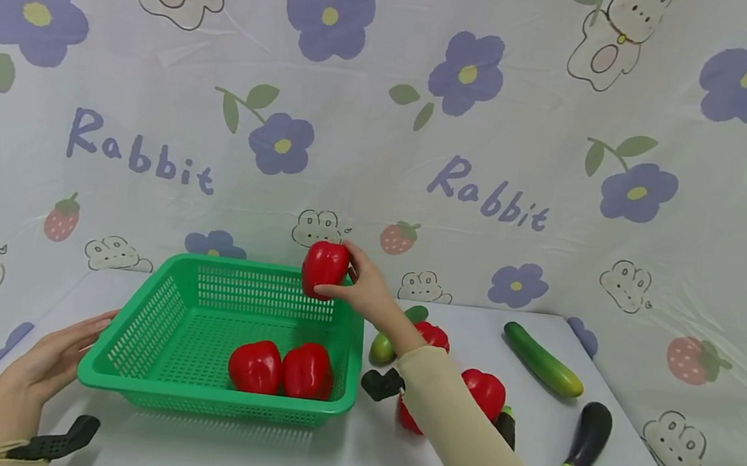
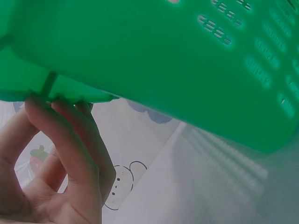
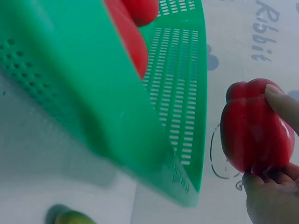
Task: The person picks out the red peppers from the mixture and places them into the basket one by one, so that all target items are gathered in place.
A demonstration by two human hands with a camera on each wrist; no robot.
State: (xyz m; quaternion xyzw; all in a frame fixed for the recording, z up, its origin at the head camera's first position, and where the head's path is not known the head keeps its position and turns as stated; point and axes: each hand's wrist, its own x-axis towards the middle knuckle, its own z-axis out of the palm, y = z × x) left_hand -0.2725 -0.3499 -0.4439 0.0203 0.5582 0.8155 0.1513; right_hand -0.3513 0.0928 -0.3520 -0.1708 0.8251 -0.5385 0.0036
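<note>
A red bell pepper (image 1: pixel 324 267) is held up by my right hand (image 1: pixel 367 288), thumb and fingers gripping its sides, above the right back part of a green plastic basket (image 1: pixel 217 395). The right wrist view shows this pepper (image 3: pixel 257 126) just beyond the basket's rim. Two more red bell peppers, one left (image 1: pixel 255 366) and one right (image 1: pixel 308 371), lie side by side inside the basket near its front right corner. My left hand (image 1: pixel 51 358) holds the basket's left side; in the left wrist view its bent fingers (image 2: pixel 74 140) meet the rim from below.
Right of the basket lie several red bell peppers (image 1: pixel 484 392), partly hidden by my right sleeve, and a green vegetable (image 1: pixel 382 349). Farther right are a cucumber (image 1: pixel 542 360) and an eggplant (image 1: pixel 586 442). A patterned curtain (image 1: pixel 374 110) hangs behind the white table (image 1: pixel 236 463).
</note>
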